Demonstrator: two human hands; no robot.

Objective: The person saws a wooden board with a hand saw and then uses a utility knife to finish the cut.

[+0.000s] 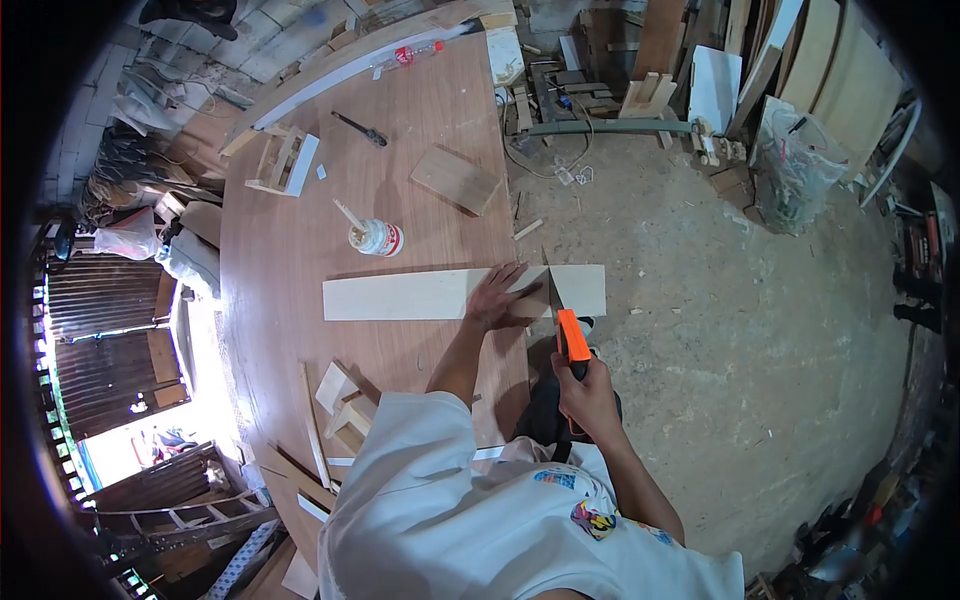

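Observation:
A long pale wooden board point(400, 297) lies across the table, and its right end juts past the table edge. My left hand point(497, 298) presses flat on the board near that edge, fingers spread. In my right hand point(588, 392) is the handle of a hand saw point(574, 338) with an orange and black grip. The saw's thin blade lies across the board just right of my left hand. Whether its teeth sit in a cut is too small to tell.
On the brown table point(300, 240) are a white jar point(376, 238) with a stick in it, a wooden block point(455, 180), a dark tool point(360, 129), a small wooden frame point(282, 162) and a plastic bottle point(418, 52). Joined wood pieces point(346, 402) lie nearer me. A plastic bag point(795, 165) stands on the floor.

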